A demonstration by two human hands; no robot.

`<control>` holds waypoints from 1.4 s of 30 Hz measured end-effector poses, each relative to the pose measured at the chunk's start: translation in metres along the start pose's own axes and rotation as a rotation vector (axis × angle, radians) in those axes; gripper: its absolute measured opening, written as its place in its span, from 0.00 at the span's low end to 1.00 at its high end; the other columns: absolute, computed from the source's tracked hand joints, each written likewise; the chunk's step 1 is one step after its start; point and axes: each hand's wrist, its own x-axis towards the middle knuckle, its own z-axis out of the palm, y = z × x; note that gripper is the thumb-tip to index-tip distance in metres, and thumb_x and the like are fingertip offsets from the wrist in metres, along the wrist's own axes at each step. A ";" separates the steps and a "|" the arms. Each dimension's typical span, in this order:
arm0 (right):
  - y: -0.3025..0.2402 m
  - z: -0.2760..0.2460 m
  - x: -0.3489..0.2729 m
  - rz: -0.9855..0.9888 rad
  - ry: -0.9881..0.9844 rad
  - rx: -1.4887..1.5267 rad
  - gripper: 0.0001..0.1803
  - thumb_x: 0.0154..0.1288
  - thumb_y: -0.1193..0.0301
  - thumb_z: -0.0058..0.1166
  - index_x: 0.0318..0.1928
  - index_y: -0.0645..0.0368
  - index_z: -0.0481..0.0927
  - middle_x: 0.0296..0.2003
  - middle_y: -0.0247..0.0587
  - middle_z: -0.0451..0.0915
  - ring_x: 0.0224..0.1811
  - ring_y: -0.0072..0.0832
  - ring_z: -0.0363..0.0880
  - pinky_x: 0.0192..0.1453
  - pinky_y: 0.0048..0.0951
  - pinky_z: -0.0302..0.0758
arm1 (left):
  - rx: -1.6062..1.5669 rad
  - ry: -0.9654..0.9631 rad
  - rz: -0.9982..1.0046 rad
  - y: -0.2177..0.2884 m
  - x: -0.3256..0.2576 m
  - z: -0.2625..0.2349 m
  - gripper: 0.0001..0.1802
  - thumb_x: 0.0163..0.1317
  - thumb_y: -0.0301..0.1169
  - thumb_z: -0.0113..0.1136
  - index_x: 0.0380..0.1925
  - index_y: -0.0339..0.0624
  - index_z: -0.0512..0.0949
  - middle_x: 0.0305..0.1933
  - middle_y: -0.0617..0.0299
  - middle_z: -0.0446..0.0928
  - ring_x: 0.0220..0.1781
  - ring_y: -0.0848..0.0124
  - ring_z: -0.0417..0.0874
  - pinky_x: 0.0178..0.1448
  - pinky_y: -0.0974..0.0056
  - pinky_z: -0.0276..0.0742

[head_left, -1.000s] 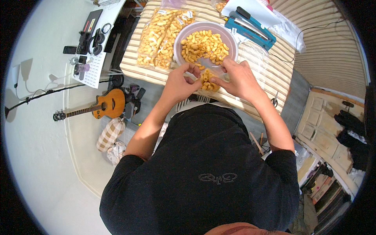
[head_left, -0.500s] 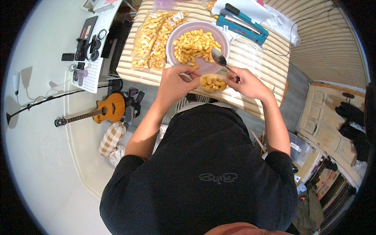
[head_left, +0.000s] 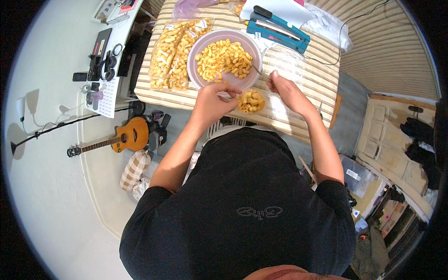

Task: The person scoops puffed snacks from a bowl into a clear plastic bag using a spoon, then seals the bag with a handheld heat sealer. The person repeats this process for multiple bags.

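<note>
My right hand (head_left: 288, 93) is closed around the handle of a metal spoon (head_left: 257, 71). The spoon's bowl end dips among the curved yellow puffed snacks (head_left: 223, 58), where it is hard to make out. These snacks lie in a round pale-pink basin (head_left: 192, 70). At the basin's near side, my left hand (head_left: 214, 103) pinches the edge of a small clear plastic bag (head_left: 252, 101) part-filled with the same snacks. The bag sits between my two hands, close to the table's front edge.
Filled snack bags (head_left: 170, 51) lie left of the basin. Beyond it on the right stands a teal bag sealer (head_left: 277, 31) with a cord. Flat clear plastic bags (head_left: 287, 63) rest on the striped tablecloth (head_left: 319, 79). A guitar (head_left: 133, 134) is off to the left.
The spoon has gone from above the small bag into the basin's snacks, my right hand moving slightly away from the bag. My left hand keeps its hold on the bag.
</note>
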 end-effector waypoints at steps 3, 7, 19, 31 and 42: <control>0.023 -0.001 0.027 -0.132 0.151 -0.346 0.30 0.95 0.48 0.35 0.51 0.60 0.82 0.41 0.53 0.88 0.46 0.55 0.86 0.57 0.49 0.80 | -0.068 0.019 -0.187 0.009 -0.002 0.000 0.13 0.65 0.29 0.78 0.50 0.40 0.96 0.42 0.60 0.94 0.37 0.74 0.94 0.42 0.67 0.88; 0.096 -0.002 0.068 -0.073 0.393 -0.454 0.18 0.91 0.59 0.45 0.50 0.58 0.83 0.48 0.62 0.89 0.54 0.63 0.87 0.59 0.61 0.82 | -0.078 0.043 -0.203 0.017 0.000 0.006 0.12 0.69 0.28 0.79 0.51 0.39 0.95 0.44 0.62 0.94 0.34 0.77 0.91 0.39 0.69 0.85; 0.199 0.007 0.071 -0.134 0.285 -0.713 0.09 0.79 0.68 0.62 0.50 0.56 0.91 0.47 0.50 0.88 0.53 0.57 0.86 0.57 0.54 0.83 | -0.051 0.103 -0.164 0.021 0.004 0.015 0.11 0.72 0.27 0.79 0.51 0.39 0.95 0.38 0.66 0.93 0.29 0.84 0.85 0.35 0.72 0.80; 0.142 0.014 0.219 0.035 0.545 -0.341 0.17 0.75 0.56 0.71 0.57 0.49 0.95 0.40 0.46 0.94 0.44 0.45 0.93 0.52 0.47 0.87 | -0.056 0.024 -0.252 0.016 0.019 0.002 0.10 0.69 0.32 0.81 0.48 0.45 0.98 0.31 0.64 0.92 0.28 0.81 0.86 0.35 0.69 0.82; 0.124 0.045 0.290 0.345 0.697 -0.291 0.24 0.68 0.46 0.76 0.55 0.46 0.97 0.42 0.37 0.97 0.48 0.43 0.96 0.54 0.47 0.89 | -0.187 0.001 -0.233 0.016 0.020 -0.006 0.11 0.70 0.34 0.82 0.50 0.46 0.97 0.37 0.63 0.94 0.33 0.81 0.88 0.39 0.71 0.82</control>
